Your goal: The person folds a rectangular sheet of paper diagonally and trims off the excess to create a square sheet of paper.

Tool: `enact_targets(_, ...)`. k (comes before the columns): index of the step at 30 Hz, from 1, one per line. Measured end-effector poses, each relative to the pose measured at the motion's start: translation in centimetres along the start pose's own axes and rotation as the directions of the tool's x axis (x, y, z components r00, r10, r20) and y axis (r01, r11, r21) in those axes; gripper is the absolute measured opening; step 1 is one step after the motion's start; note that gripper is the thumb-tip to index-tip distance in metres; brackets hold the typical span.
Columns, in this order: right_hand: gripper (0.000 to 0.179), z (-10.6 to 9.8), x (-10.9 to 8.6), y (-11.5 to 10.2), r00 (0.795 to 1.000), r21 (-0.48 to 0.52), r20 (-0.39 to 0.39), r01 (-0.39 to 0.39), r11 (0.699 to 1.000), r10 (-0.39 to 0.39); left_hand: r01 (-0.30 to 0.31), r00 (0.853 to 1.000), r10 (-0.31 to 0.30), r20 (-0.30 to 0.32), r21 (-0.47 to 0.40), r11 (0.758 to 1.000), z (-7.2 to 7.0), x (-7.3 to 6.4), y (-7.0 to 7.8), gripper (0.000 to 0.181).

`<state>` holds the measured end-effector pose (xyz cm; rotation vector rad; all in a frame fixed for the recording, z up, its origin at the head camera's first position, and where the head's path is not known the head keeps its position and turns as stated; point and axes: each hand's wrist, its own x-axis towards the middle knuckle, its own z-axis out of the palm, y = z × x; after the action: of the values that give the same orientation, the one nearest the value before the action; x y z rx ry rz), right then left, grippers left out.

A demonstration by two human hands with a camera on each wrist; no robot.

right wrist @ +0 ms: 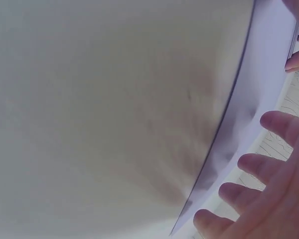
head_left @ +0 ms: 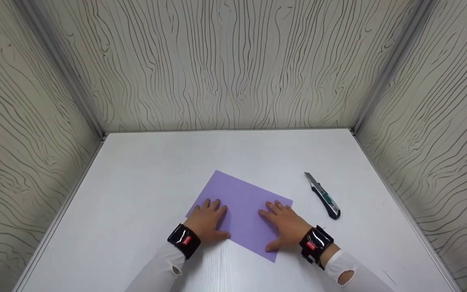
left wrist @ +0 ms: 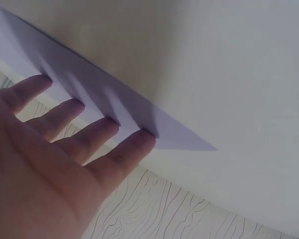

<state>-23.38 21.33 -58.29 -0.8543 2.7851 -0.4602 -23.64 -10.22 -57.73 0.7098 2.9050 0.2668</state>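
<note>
A purple sheet of paper (head_left: 243, 202) lies flat and slanted on the white table. My left hand (head_left: 205, 221) rests on its left part with fingers spread, the thumb at the near edge. On the right part lies my right hand (head_left: 286, 225), its fingers also spread and the thumb by the near corner. In the left wrist view the straight fingers (left wrist: 134, 147) of the left hand touch the purple paper (left wrist: 139, 107). The right wrist view has the fingers (right wrist: 259, 167) of the right hand beside the paper's edge (right wrist: 234, 107).
A utility knife (head_left: 324, 196) with a black and green handle lies right of the paper, blade out and pointing away. The white table (head_left: 148, 162) is bounded by wood-grain patterned panels (head_left: 233, 65) at the back and both sides.
</note>
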Motion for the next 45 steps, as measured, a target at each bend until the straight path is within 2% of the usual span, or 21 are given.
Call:
enact_targets(8, 0.118, 0.7, 0.0, -0.2, 1.0, -0.028, 0.023, -0.014, 0.999, 0.015, -0.039, 0.999, 0.039, 0.006, -0.006, 0.999, -0.3, -0.1, -1.0, 0.088)
enact_targets(19, 0.115, 0.3, 0.1, -1.1, 1.0, -0.043, 0.014, -0.027, 0.999, 0.027, -0.013, 1.0, 0.013, 0.015, -0.043, 0.999, -0.4, 0.0, -0.5, 0.086)
enact_targets(23, 0.109, 0.1, 0.2, -1.1, 1.0, -0.028, -0.023, -0.007, 1.0, 0.006, -0.08, 0.997, 0.08, 0.0, -0.022, 0.997, -0.3, 0.1, -0.2, 0.088)
enact_targets(28, 0.097, -0.1, 0.7, -0.8, 0.998, -0.045, -0.063, 0.009, 0.999, -0.012, -0.199, 0.978, 0.202, -0.053, 0.058, 0.978, -0.4, 0.3, 0.1, 0.091)
enact_targets(30, 0.093, -0.2, 0.9, -0.7, 0.998, -0.039, -0.062, -0.003, 0.999, 0.0, -0.219, 0.973, 0.222, -0.061, 0.049, 0.975, -0.5, 0.2, 0.3, 0.089)
enact_targets(34, 0.088, -0.6, 1.3, -0.6, 0.998, -0.022, -0.055, -0.027, 0.999, 0.025, -0.222, 0.971, 0.221, -0.086, 0.004, 0.975, -0.6, 0.1, 0.7, 0.072)
enact_targets(38, 0.083, -1.0, 1.8, -0.2, 0.998, -0.004, -0.049, -0.035, 0.999, 0.035, -0.209, 0.968, 0.201, -0.15, -0.038, 0.977, -0.5, 0.2, 0.9, 0.046)
enact_targets(42, 0.073, -1.2, 2.0, 0.1, 0.998, 0.007, -0.059, -0.01, 1.0, 0.01, -0.22, 0.958, 0.201, -0.206, -0.074, 0.973, -0.3, 0.2, 1.0, 0.025)
enact_targets(45, 0.062, -1.1, 2.1, 0.2, 0.997, 0.009, -0.073, 0.014, 1.0, -0.014, -0.23, 0.955, 0.201, -0.22, -0.117, 0.966, -0.2, 0.1, 1.0, 0.016)
